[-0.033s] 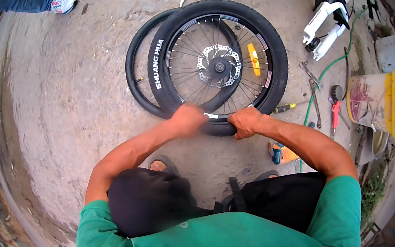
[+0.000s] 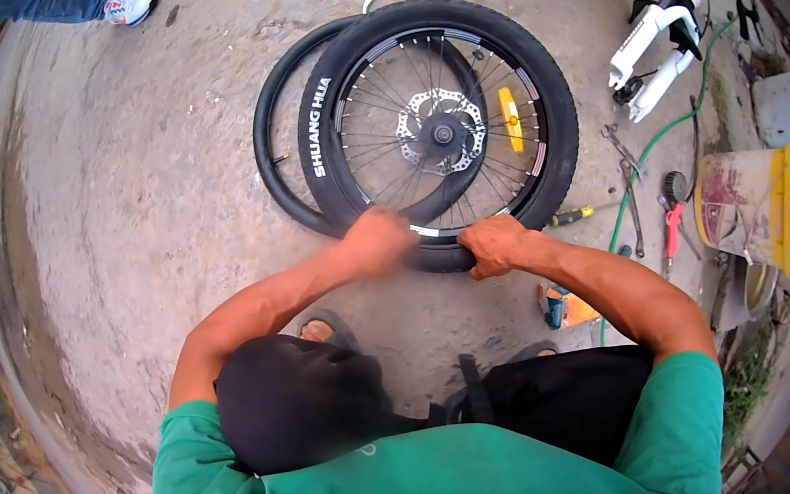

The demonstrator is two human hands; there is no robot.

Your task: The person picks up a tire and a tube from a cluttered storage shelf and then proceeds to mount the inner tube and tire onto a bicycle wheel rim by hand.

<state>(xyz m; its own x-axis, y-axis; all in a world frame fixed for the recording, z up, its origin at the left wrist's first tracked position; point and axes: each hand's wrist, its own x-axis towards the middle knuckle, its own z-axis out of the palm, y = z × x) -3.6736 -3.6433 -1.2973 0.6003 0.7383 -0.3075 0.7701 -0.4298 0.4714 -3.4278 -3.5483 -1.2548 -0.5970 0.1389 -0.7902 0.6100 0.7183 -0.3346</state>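
A bicycle wheel with a black tyre (image 2: 557, 133) lies flat on the ground before me, its silver disc rotor (image 2: 410, 128) facing up. My right hand (image 2: 491, 243) is closed around the tyre at its near edge, thumb side toward the rim. To its left, my left hand (image 2: 378, 243) is at the same near edge of the tyre; motion smears its fingers, so their grip cannot be made out. A black inner tube (image 2: 266, 123) lies partly under the wheel, its valve showing at the left. Among the spokes sits a yellow reflector (image 2: 511, 120).
To the right lie a yellow-black screwdriver (image 2: 572, 216), wrenches (image 2: 631, 204), a red-handled brush (image 2: 672, 230) and a green hose (image 2: 654, 142). Farther out stand a yellow-rimmed bucket (image 2: 744, 205) and a white bicycle fork (image 2: 637, 47). Another person's shoe (image 2: 129, 8) is at the upper left.
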